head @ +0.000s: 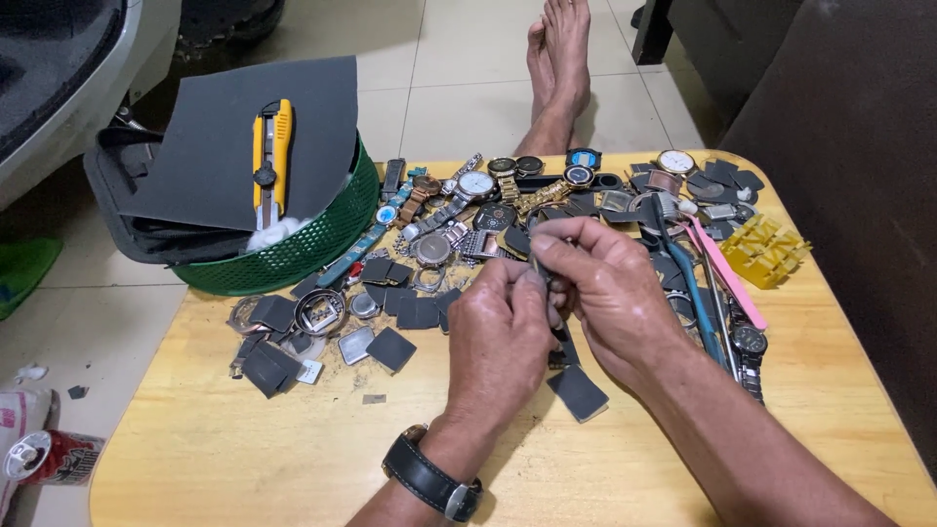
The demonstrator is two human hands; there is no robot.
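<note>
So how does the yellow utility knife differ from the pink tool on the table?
The yellow utility knife lies on a dark sheet over the green basket, left of both hands; the pink tool lies directly on the wooden table, right of them. The knife is thick, yellow with black parts, and nearly upright in the picture; the pink tool is slim, plain and slanted. Both are long, and neither hand touches them.

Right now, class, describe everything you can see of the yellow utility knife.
The yellow utility knife looks like plastic, with a black strip down its middle and a round black knob partway along. It lies flat, lengthwise away from the viewer, on a dark grey sheet resting over a green mesh basket. White cotton-like fluff sits at its near end. Neither hand touches it.
</note>
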